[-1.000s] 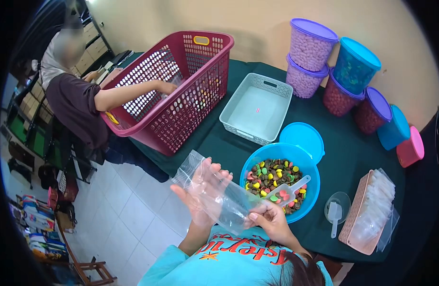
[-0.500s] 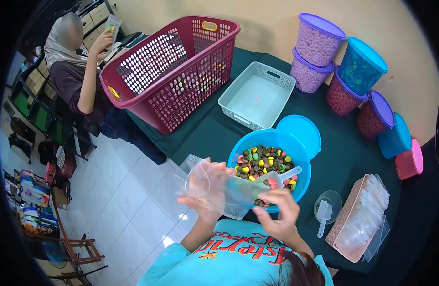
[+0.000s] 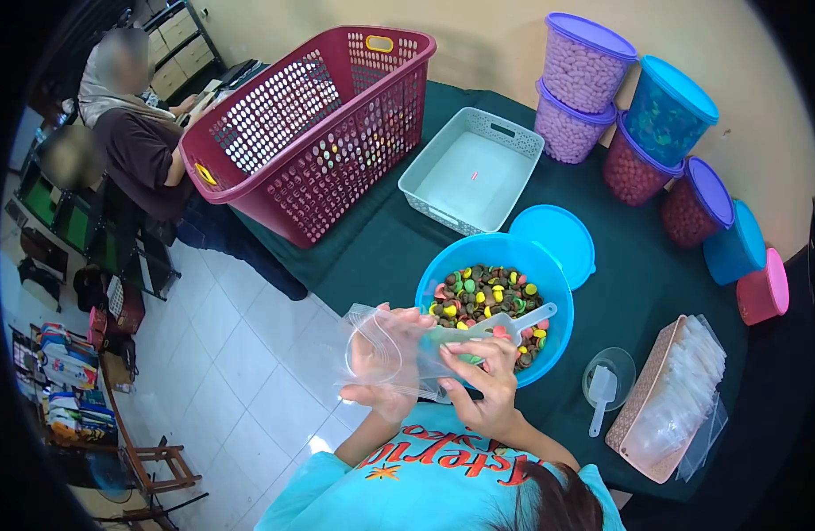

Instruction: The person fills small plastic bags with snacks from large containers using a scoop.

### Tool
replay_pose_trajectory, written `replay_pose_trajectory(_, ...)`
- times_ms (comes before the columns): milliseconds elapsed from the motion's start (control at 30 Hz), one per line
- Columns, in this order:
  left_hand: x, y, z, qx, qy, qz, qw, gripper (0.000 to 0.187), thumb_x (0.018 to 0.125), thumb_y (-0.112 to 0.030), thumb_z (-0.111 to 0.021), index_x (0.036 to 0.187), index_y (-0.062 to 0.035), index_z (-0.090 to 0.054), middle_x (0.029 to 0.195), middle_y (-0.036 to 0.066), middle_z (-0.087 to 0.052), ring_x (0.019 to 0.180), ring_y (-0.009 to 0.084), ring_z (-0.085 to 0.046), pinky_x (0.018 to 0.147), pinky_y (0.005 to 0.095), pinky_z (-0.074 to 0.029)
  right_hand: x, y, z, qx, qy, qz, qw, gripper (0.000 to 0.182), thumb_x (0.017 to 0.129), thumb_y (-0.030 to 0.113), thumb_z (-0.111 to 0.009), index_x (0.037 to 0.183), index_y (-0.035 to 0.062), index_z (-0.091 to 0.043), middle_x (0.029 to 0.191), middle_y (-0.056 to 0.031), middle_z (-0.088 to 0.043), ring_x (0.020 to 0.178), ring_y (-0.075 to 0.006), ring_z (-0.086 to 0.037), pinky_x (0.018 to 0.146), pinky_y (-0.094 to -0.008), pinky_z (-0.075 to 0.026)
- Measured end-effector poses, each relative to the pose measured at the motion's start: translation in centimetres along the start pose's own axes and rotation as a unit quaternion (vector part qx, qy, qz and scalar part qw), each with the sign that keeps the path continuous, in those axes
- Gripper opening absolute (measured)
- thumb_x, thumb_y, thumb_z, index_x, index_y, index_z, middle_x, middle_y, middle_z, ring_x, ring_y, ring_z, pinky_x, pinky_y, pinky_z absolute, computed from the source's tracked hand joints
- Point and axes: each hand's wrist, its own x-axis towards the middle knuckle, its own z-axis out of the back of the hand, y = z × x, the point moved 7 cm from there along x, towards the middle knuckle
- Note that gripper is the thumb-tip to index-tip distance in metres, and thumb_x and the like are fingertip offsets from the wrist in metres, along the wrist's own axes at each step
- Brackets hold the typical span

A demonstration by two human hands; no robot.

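Observation:
A clear plastic bag [image 3: 336,354] is stretched between my two hands, over the near left edge of the blue tub [image 3: 562,341]. My left hand [image 3: 394,376] holds the bag, its fingers spread and partly seen through the film. My right hand [image 3: 485,376] pinches the bag's right-hand side between thumb and fingers. Inside the tub lie small button-shaped sweets [image 3: 478,292] in brown, yellow, green and pink. A translucent scoop [image 3: 536,316] rests among the sweets, partly hidden behind my right hand.
To the right are a small bowl [image 3: 624,365] with a white scoop [image 3: 602,394] and a basket of clear bags [image 3: 673,407]. A grey tray [image 3: 469,177], maroon basket [image 3: 310,168], blue lid [image 3: 558,243] and lidded tubs [image 3: 664,115] stand behind. A person [image 3: 137,133] is at the far left.
My right hand has moved left, closer to my left hand, and now pinches the bag. The other person has lowered a raised hand that held a small bag.

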Motion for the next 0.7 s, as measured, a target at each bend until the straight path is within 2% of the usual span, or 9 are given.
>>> replay_pose_trajectory(133,0.0,0.7,1.1,0.031,-0.027,0.039,0.998,0.099,0.060,-0.076,-0.047,0.123,-0.0013,-0.032,0.110,0.015,-0.049,0.097,0.0281,-0.050,0.086,0.0441,-0.039,0.0,-1.2,-0.1,0.051,-0.024,-0.037,0.998,0.026,0.061,0.006,-0.070,0.087,0.0045,-0.066,0.089,-0.0052,-0.058,0.086,-0.0212,-0.046,0.076,-0.0310,-0.037)
replay_pose_trajectory(200,0.4,0.7,0.9,0.014,0.030,0.017,0.999,0.100,0.065,-0.078,-0.032,0.122,0.0042,-0.027,0.110,0.020,-0.048,0.099,0.0305,-0.052,0.087,0.0438,-0.040,0.1,-1.7,-0.1,0.085,-0.039,-0.051,0.994,0.023,0.060,0.005,-0.071,0.083,0.0053,-0.066,0.083,-0.0047,-0.059,0.082,-0.0202,-0.048,0.074,-0.0308,-0.039)
replay_pose_trajectory(300,1.4,0.5,1.0,0.028,0.015,0.051,0.998,0.099,0.061,-0.076,-0.046,0.123,-0.0001,-0.031,0.109,0.016,-0.049,0.096,0.0284,-0.051,0.083,0.0453,-0.041,0.7,-1.9,-0.1,0.121,-0.068,-0.084,0.987,0.014,0.058,0.007,-0.074,0.069,0.0069,-0.065,0.073,-0.0011,-0.059,0.078,-0.0199,-0.051,0.071,-0.0300,-0.037)
replay_pose_trajectory(433,3.0,0.3,1.4,-0.002,0.030,0.060,0.998,0.097,0.064,-0.074,-0.045,0.123,0.0006,-0.031,0.110,0.016,-0.048,0.097,0.0290,-0.050,0.085,0.0454,-0.040,0.7,-1.9,-0.6,0.109,-0.086,-0.032,0.990,0.024,0.054,0.011,-0.078,0.069,0.0056,-0.061,0.082,-0.0047,-0.056,0.083,-0.0197,-0.050,0.070,-0.0303,-0.038)
replay_pose_trajectory(500,3.9,0.2,1.9,-0.030,0.030,0.063,0.997,0.094,0.066,-0.073,-0.044,0.124,0.0005,-0.031,0.111,0.016,-0.048,0.099,0.0289,-0.049,0.086,0.0450,-0.039,0.9,-1.8,-0.2,0.085,-0.134,-0.071,0.985,0.049,0.052,0.014,-0.081,0.090,0.0042,-0.053,0.100,-0.0100,-0.049,0.091,-0.0201,-0.047,0.076,-0.0330,-0.039)
replay_pose_trajectory(533,4.4,0.2,2.0,-0.032,0.035,0.068,0.997,0.094,0.066,-0.073,-0.044,0.124,0.0005,-0.031,0.111,0.016,-0.048,0.099,0.0289,-0.049,0.086,0.0450,-0.039,1.1,-2.0,-0.5,0.082,-0.140,-0.073,0.984,0.049,0.052,0.014,-0.081,0.090,0.0042,-0.053,0.100,-0.0100,-0.049,0.091,-0.0201,-0.047,0.076,-0.0330,-0.039)
replay_pose_trajectory(633,5.5,0.0,2.2,-0.108,0.057,0.073,0.990,0.093,0.068,-0.073,-0.041,0.125,-0.0001,-0.031,0.111,0.015,-0.048,0.099,0.0280,-0.048,0.088,0.0445,-0.038,0.9,-4.4,-2.3,0.348,-0.161,-0.156,0.910,0.082,0.060,0.011,-0.078,0.121,0.0050,-0.024,0.117,-0.0134,-0.036,0.106,-0.0240,-0.043,0.092,-0.0384,-0.036)
replay_pose_trajectory(667,5.9,0.0,2.4,-0.122,0.055,0.071,0.988,0.092,0.069,-0.073,-0.039,0.125,-0.0005,-0.031,0.111,0.014,-0.048,0.099,0.0275,-0.048,0.088,0.0444,-0.038,1.0,-4.3,-2.3,0.346,-0.166,-0.156,0.910,0.082,0.060,0.011,-0.078,0.121,0.0050,-0.024,0.117,-0.0134,-0.036,0.106,-0.0240,-0.043,0.092,-0.0384,-0.036)
replay_pose_trajectory(700,6.2,-0.1,2.6,-0.135,0.053,0.069,0.987,0.092,0.070,-0.073,-0.037,0.126,-0.0009,-0.031,0.111,0.014,-0.048,0.098,0.0271,-0.048,0.088,0.0443,-0.038,1.1,-4.7,-3.4,0.460,-0.132,-0.207,0.854,0.079,0.062,0.007,-0.075,0.122,0.0060,-0.023,0.120,-0.0149,-0.036,0.105,-0.0238,-0.045,0.089,-0.0374,-0.039)
